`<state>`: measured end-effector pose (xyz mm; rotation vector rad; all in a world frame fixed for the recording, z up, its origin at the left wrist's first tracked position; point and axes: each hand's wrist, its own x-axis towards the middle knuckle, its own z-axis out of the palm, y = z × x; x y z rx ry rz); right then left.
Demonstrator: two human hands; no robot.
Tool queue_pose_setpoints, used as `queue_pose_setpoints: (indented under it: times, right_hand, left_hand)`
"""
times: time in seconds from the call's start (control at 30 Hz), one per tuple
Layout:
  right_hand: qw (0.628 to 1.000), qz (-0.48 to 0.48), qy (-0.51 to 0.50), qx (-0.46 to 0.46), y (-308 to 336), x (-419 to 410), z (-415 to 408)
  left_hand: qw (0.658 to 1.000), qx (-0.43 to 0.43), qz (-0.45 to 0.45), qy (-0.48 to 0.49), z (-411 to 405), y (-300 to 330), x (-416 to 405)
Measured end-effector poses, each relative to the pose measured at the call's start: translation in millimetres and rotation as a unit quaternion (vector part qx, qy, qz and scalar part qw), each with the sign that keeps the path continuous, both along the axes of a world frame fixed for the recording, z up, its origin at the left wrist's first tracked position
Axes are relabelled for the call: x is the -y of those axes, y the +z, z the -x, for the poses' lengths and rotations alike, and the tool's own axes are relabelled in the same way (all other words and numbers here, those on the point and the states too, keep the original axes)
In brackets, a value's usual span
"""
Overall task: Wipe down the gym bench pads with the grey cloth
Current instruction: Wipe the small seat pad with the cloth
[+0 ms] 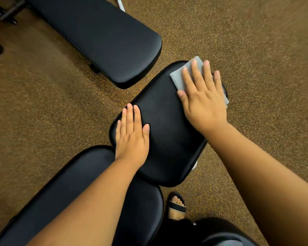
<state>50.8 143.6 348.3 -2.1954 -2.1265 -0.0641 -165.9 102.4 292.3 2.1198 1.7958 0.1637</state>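
While my right hand [203, 102] presses the grey cloth [185, 75] flat-fingered at the seat pad's [167, 135] far corner, my left hand [132, 137] rests open near its edge; overhanging cloth could slip off, I judge.

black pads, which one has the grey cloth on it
The small middle seat pad, under both hands; the right hand presses the grey cloth on its far corner.
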Motion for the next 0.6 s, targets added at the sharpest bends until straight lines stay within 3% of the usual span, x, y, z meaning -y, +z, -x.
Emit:
queue_pose_setpoints:
  times: [0.37,0.43,0.6]
  right_hand:
    - [0.971,0.053,0.226,0.05,-22.6,84.0,33.6]
    - [0.975,0.039,0.21,0.058,-17.7,68.9,21.6]
    - [0.999,0.011,0.036,0.02,-4.5,29.9,-1.6]
  left_hand:
    - [1.0,-0.018,-0.012,0.0,-0.6,-3.4,-0.3]
    - [1.0,-0.015,-0.009,-0.003,0.2,-2.6,0.0]
    - [1.0,-0.016,-0.005,-0.006,1.1,-1.9,-0.6]
